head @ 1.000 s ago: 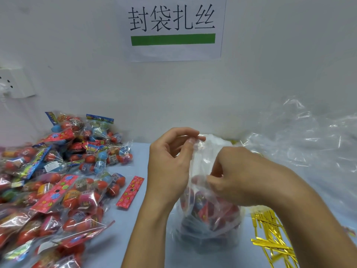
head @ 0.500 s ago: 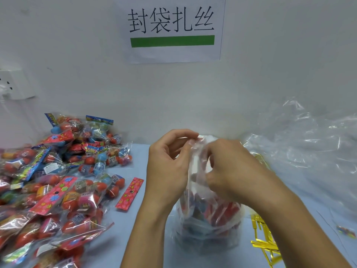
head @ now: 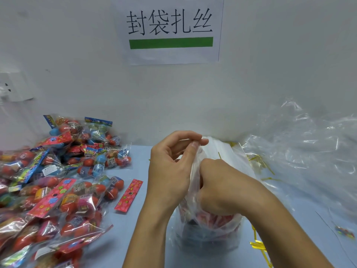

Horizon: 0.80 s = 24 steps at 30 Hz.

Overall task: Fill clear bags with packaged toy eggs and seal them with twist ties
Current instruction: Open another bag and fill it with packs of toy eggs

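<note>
A clear bag [head: 208, 233] filled with packaged toy eggs stands on the table in front of me. My left hand [head: 170, 171] pinches the top edge of the bag between thumb and fingers, holding it up. Just to its right, my right hand [head: 222, 188] is curled around the gathered neck of the bag, above the eggs. A big pile of packaged toy eggs [head: 54, 188] covers the left side of the table. Gold twist ties [head: 258, 246] lie at the bag's right, partly hidden by my right forearm.
A heap of empty clear bags [head: 305, 157] fills the right side against the wall, with more gold ties [head: 258, 161] at its foot. One loose red header card [head: 129, 195] lies between the pile and my left arm. A paper sign [head: 170, 29] hangs on the wall.
My right hand has slid down and closed tighter around the bag's neck. My left hand has stayed at the top edge, pulling the plastic upward.
</note>
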Available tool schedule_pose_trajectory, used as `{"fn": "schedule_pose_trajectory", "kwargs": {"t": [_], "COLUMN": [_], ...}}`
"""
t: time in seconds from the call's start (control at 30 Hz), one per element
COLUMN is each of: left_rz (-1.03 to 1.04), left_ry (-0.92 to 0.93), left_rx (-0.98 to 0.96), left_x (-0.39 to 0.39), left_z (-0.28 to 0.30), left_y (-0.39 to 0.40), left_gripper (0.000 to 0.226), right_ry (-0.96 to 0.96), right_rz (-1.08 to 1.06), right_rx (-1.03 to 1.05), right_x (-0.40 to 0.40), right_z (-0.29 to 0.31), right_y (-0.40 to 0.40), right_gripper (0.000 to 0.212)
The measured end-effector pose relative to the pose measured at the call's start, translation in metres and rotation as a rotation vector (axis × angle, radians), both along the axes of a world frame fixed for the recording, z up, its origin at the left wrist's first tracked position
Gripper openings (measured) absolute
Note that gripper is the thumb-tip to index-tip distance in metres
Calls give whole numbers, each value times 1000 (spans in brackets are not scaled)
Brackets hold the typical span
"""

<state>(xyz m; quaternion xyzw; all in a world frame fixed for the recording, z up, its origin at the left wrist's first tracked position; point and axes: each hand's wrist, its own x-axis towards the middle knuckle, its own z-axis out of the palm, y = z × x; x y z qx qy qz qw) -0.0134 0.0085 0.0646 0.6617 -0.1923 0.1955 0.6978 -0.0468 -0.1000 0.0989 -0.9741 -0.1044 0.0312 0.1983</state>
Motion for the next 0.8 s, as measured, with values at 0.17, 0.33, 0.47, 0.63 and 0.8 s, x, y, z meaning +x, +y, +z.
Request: {"fn": "schedule_pose_trajectory", "kwargs": {"t": [0.17, 0.33, 0.47, 0.63, 0.8], "left_rz": [4, 2, 17, 91, 162], "left_ry": [1, 16, 3, 29, 62], "left_rx": [-24, -10, -41, -167, -211], "left_x": [1, 0, 1, 3, 4], "left_z": [0, -1, -1, -1, -2], "left_y": [2, 0, 2, 5, 7], "left_gripper": [14, 16, 15, 15, 16], "right_ry": [95, 127, 43, -93, -152], "right_rz": [-10, 2, 4, 70, 79], "right_rx": [127, 85, 87, 147, 178], "right_x": [4, 4, 5, -3, -14], "right_z": [1, -2, -1, 24, 42], "right_y": [-4, -4, -6, -26, -54], "right_gripper": [38, 39, 35, 30, 20]}}
